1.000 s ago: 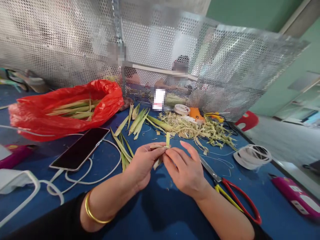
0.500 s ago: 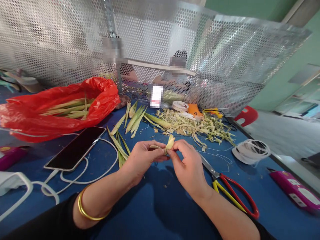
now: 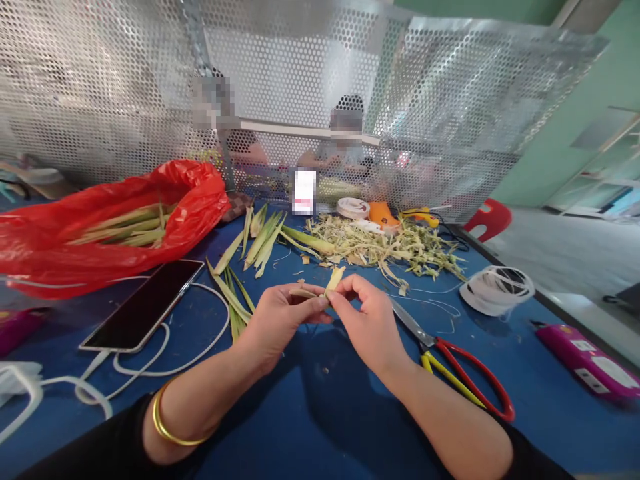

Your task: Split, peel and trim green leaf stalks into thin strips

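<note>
Both hands meet above the blue table, pinching a pale yellow-green leaf piece [image 3: 334,278] that looks like folded corn husk. My left hand [image 3: 280,320] grips its lower left end between thumb and fingers, and a narrow strip sticks out there. My right hand [image 3: 367,320] is closed on the other side, thumb and fingertips at the fold. Beyond them lie loose husk leaves [image 3: 270,243] and a heap of shredded strips [image 3: 395,247]. Beside my right hand rest scissors [image 3: 450,363] with one red and one yellow handle.
A red plastic bag [image 3: 200,193] of long leaves and a dark phone [image 3: 145,303] with a white cable lie left. At right are a spool of white cord [image 3: 495,291] and a purple power strip [image 3: 585,360]. A perforated metal screen [image 3: 300,73] stands behind; people sit beyond it.
The view has shifted slightly, so the table's things appear a little further left. My right thumb and fingers have moved a little on the husk, whose upper tip now leans more right.
</note>
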Motion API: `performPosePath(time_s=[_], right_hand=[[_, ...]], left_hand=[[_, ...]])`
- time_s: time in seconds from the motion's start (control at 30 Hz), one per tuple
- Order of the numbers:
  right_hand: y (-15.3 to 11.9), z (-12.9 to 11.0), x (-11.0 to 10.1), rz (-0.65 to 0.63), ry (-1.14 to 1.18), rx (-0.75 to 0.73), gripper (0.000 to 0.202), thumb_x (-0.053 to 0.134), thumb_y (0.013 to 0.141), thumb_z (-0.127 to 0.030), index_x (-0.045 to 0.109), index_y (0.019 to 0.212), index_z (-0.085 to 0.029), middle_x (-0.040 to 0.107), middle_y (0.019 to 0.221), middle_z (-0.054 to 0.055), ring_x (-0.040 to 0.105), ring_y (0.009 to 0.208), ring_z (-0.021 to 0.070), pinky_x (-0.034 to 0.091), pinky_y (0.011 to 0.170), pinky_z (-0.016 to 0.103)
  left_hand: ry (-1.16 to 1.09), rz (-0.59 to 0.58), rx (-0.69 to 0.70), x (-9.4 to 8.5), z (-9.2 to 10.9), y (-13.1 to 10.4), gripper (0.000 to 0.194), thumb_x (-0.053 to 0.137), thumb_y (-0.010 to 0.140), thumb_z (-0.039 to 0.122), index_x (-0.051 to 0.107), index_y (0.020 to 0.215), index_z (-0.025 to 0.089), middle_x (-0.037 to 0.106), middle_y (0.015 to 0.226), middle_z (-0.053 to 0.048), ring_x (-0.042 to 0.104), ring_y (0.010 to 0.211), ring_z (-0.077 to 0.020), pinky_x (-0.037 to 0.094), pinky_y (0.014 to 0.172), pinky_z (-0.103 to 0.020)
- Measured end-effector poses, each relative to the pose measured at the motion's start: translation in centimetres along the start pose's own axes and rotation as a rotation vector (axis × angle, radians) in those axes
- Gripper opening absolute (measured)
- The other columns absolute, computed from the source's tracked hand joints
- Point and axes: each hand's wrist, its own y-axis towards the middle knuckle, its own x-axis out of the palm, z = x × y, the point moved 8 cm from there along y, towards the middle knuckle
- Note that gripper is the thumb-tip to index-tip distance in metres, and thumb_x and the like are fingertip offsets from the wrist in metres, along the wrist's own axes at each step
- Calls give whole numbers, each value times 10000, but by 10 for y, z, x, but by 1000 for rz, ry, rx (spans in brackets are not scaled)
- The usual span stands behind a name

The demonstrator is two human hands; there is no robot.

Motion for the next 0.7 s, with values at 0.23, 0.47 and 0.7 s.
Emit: performPosePath(time_s=[0.23,0.47,0.7], right_hand=[[7,15,4,-137,355,203,212,630,750,-375,593,674,-181,584,647,-18,529,636,125,425,641,264],[3,-5,-10,32,-169,-81,236,662,733,-283,543,553,-187,558,578,-23,495,572,124,378,552,249],[5,-5,-2,-122,-242,-60,214,602,771,-270,568,580,-180,544,561,-21,472,533,113,366,501,233]], left_hand=[[85,38,-17,-4,0,0,205,738,647,286,690,768,127,677,623,-28,625,553,-137,477,582,-239],[216,46,39,-4,5,-1,135,701,652,253,701,735,147,644,548,-7,577,492,-126,425,518,-230],[293,-3,26,-4,3,3,88,696,646,247,705,680,166,592,500,19,504,458,-102,392,484,-216]])
